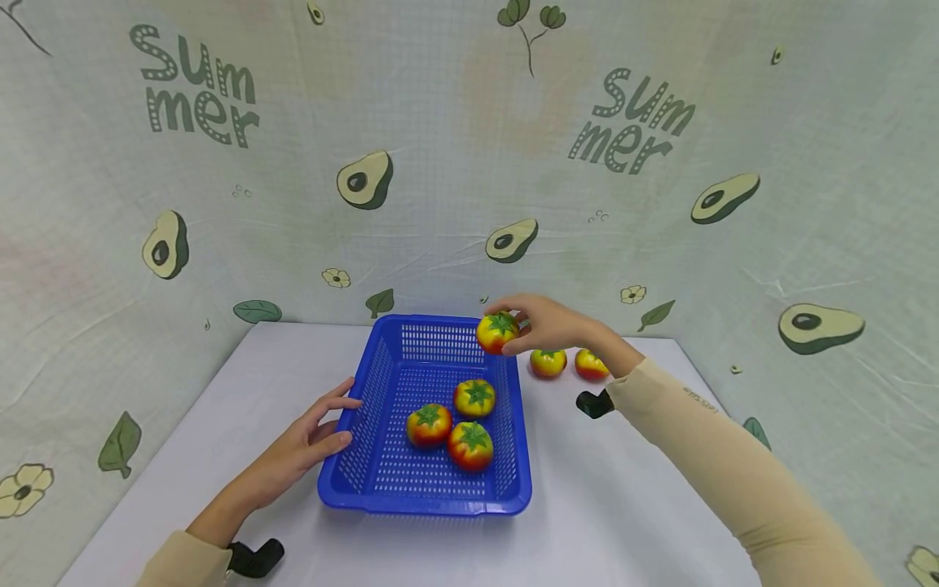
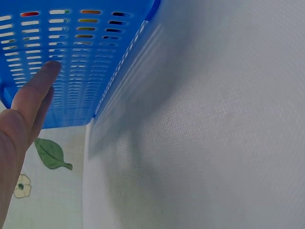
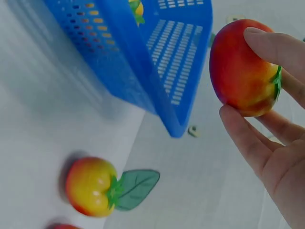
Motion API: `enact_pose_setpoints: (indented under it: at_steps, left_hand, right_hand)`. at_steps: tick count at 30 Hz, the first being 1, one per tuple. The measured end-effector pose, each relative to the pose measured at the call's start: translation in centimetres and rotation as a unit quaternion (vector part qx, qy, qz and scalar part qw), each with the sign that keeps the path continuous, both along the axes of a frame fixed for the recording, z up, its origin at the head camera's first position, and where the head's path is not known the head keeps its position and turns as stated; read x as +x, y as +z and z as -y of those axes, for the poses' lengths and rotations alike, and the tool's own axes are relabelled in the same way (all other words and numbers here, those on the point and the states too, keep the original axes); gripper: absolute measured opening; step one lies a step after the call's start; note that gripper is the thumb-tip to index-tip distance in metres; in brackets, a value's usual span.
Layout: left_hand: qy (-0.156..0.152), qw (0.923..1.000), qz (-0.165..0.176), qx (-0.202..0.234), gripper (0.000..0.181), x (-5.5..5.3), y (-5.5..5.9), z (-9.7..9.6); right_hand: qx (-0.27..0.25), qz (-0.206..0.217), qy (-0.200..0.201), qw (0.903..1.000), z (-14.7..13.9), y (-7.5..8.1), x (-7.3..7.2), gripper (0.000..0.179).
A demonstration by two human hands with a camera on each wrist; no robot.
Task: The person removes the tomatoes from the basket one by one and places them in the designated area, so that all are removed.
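My right hand [image 1: 546, 322] pinches a red-and-yellow tomato [image 1: 496, 333] with a green leafy top between thumb and fingers. It holds the fruit over the far right corner of a blue plastic basket [image 1: 424, 507]. In the right wrist view the held tomato [image 3: 240, 71] hangs beside the basket's rim [image 3: 138, 62]. Three similar tomatoes lie in the basket, one of them at the front right [image 1: 470, 446]. My left hand [image 1: 304, 440] is at the basket's left side, fingers extended and loosely spread. In the left wrist view, a fingertip [image 2: 52, 67] touches the slotted outer wall [image 2: 71, 109].
Two more tomatoes, one nearer the basket [image 1: 548, 364] and one farther right [image 1: 591, 365], sit on the white table [image 1: 587, 489], partly behind the right forearm. A cloth with avocado prints [image 1: 440, 269] hangs behind and at both sides.
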State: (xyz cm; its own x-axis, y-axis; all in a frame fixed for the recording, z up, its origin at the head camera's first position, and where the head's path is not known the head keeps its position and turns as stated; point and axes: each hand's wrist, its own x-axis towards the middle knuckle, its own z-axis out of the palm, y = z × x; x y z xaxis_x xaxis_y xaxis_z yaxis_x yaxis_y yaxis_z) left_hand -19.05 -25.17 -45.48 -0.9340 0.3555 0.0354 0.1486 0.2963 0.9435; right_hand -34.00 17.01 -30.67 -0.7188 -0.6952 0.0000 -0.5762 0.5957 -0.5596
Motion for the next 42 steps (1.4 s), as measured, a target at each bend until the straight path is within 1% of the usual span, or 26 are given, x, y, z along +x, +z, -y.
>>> enact_pose_setpoints:
  at_steps: [8, 15, 22, 32, 42]
  left_hand:
    - [-0.001, 1.0000, 0.005, 0.005, 0.045, 0.0, 0.0, 0.0]
    - [-0.002, 1.0000, 0.001, -0.001, 0.045, 0.0, 0.0, 0.0]
    - [-0.003, 1.0000, 0.005, 0.002, 0.046, 0.0, 0.0, 0.0]
    - [-0.008, 0.9999, 0.007, 0.006, 0.045, 0.1, 0.3, -0.1]
    - [-0.001, 1.0000, 0.007, 0.003, 0.046, 0.1, 0.2, -0.1]
  right_hand:
    - [-0.001, -0.021, -0.048, 0.9986, -3.8, -0.2, -0.3, 0.062]
    - [0.005, -0.024, -0.089, 0.9957, -6.9, -0.6, -0.7, 0.062]
    - [0.012, -0.030, -0.116, 0.9927, -9.8, -1.1, -1.1, 0.062]
    - [0.022, -0.034, -0.149, 0.9881, -13.0, -1.7, -1.2, 0.062]
    - [0.027, -0.032, -0.183, 0.9821, -15.8, -3.2, -1.6, 0.063]
